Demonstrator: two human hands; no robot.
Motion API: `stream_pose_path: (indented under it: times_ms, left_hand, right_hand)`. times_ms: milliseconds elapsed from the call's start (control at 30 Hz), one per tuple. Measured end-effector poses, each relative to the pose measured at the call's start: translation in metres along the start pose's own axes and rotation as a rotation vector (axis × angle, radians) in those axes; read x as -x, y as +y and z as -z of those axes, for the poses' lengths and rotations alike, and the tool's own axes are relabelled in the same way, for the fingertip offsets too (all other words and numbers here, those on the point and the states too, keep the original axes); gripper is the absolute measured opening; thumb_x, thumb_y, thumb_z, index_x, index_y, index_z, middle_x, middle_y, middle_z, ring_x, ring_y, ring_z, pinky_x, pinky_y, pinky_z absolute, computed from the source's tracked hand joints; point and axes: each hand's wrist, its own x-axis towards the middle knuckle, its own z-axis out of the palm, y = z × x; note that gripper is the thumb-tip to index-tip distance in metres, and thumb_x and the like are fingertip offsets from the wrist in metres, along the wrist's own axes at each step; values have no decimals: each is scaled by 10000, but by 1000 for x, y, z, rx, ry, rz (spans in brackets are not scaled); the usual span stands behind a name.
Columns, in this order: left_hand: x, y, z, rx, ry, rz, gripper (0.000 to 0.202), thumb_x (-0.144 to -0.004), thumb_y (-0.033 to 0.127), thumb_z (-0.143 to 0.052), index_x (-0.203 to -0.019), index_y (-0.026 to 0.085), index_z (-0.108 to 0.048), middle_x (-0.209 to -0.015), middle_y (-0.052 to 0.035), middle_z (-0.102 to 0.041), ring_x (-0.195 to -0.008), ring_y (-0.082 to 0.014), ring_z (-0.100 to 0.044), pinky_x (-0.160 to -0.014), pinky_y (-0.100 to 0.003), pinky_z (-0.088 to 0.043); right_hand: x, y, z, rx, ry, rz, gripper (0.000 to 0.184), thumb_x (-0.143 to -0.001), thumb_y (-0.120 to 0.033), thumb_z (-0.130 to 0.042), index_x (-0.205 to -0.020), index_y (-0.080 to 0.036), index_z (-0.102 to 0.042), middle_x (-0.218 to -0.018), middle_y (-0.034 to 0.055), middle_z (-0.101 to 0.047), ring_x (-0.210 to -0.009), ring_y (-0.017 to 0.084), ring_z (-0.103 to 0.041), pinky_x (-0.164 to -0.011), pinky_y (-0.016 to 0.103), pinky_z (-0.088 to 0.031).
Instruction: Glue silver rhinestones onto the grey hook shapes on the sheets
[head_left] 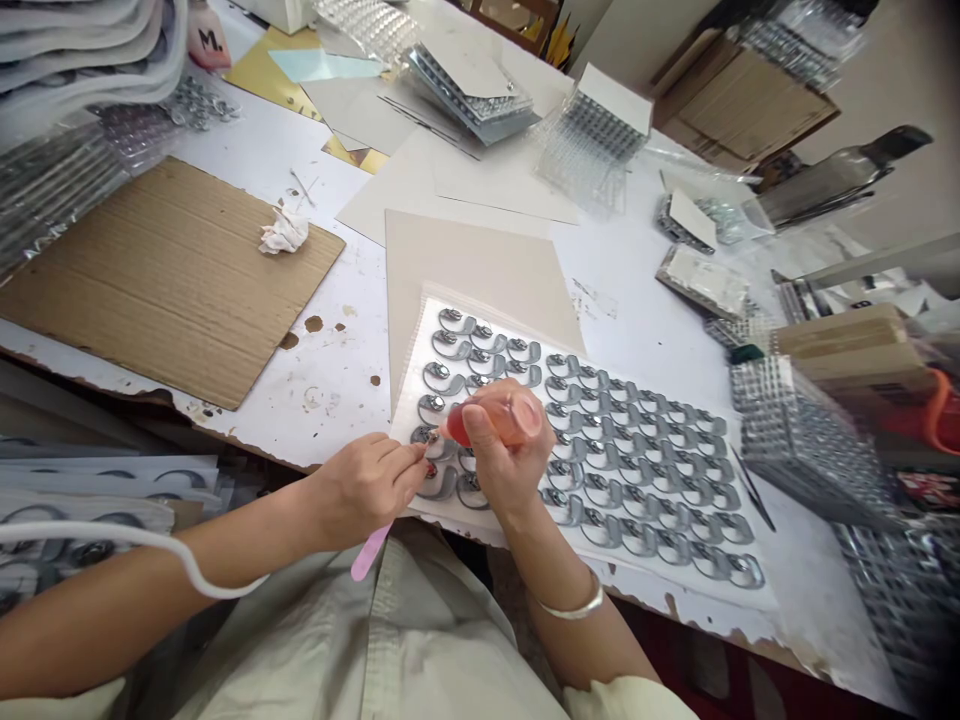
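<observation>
My right hand (517,465) is closed around a small squeeze bottle (499,415) of red liquid, tilted with its nozzle pointing left and down. The nozzle is at one of the grey ring-like pieces near the left edge of a white sheet (411,385). Rows of these grey curled pieces (600,455), each with a small shiny stone, cover the sheet. My left hand (375,485) is closed beside the nozzle, fingertips pinched near the same piece. A pink flat stick (371,552) sticks out below that hand; its other end is hidden by the fingers.
Brown cardboard (165,275) lies at left with a crumpled tissue (285,232) on it. Beige card (472,250) lies beneath the sheet. Black tweezers (754,490) rest right of the sheet. Bubble-wrapped stacks (810,430) line the right side. A white cable (150,540) crosses my left forearm.
</observation>
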Motion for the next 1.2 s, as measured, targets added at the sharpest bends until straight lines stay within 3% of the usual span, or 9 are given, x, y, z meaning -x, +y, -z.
stream_pose_path:
  times_ms: [667, 867, 1200]
  left_hand:
    - [0, -1, 0, 31, 28, 6, 177, -877, -8, -391, -887, 43, -560, -813, -174, -689, -706, -208, -678, -509, -291, -544]
    - [2, -1, -2, 51, 14, 17, 173, -873, -10, -410, -906, 32, -574, -840, -181, -692, -749, -210, -678, -535, -293, -549]
    - [2, -1, -1, 40, 10, 15, 169, -881, 2, -416, -896, 30, -583, -837, -180, -692, -726, -204, -670, -537, -291, -548]
  right_hand:
    - [0, 4, 1, 1, 36, 5, 126, -813, -190, -627, -697, -190, -575, -652, -20, -558, -609, 116, -533, -564, 279, -438]
    - [-1, 4, 3, -25, 90, 5, 183, -836, -204, -603, -655, -197, -575, -648, -16, -570, -609, 123, -540, -568, 294, -435]
    - [0, 6, 3, 36, 48, -17, 171, -824, -211, -620, -664, -187, -564, -638, -22, -562, -593, 116, -537, -572, 290, -430]
